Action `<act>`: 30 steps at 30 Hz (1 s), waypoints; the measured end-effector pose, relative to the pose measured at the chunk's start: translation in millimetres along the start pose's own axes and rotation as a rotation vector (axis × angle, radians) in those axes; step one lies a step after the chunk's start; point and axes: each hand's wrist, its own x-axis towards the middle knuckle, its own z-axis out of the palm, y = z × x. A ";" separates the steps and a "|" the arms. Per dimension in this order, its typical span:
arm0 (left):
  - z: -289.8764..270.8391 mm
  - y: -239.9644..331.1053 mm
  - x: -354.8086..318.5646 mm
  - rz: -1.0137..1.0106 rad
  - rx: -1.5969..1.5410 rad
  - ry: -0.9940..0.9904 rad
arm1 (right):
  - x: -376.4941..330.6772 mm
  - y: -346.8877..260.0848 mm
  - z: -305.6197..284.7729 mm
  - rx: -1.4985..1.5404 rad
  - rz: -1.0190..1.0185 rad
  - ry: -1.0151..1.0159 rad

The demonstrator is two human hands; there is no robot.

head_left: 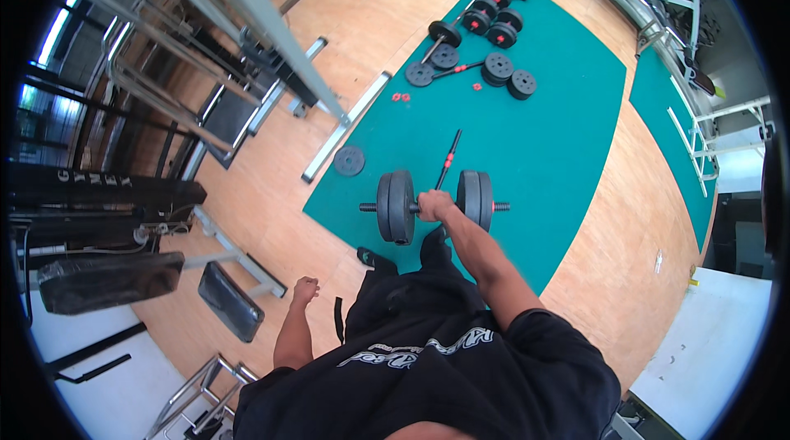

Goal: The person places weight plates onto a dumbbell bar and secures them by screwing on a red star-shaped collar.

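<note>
My right hand (434, 205) grips the handle of a dumbbell (401, 206) loaded with thick dark grey plates at both ends. Threaded bar ends stick out past the plates, and a little red shows by the right-hand ones. Out to my left hangs my left hand (306, 290), its fingers curled in with nothing seen in them. Beyond the dumbbell, a bare dumbbell bar (449, 158) with a red collar lies on the green mat (551, 144). A single weight plate (349, 161) rests near the mat's left edge.
Farther up the mat lie loose plates (497, 69), red star-shaped collars (401, 97), a barbell (444, 33) and several dumbbells (503, 33). A metal exercise frame (346, 137) stands at left, near a padded bench (230, 302). White racks (699, 135) stand at right.
</note>
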 end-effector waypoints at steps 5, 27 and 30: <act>17.2 107.1 -8.6 0.181 -0.071 -0.013 | -28.6 93.2 -3.9 0.253 0.192 0.023; 186.8 521.3 130.2 0.175 0.123 -0.296 | -37.4 468.8 -115.6 0.749 0.699 0.309; 226.7 634.5 116.1 0.159 0.368 -0.352 | -37.3 512.4 -162.4 0.823 0.832 0.251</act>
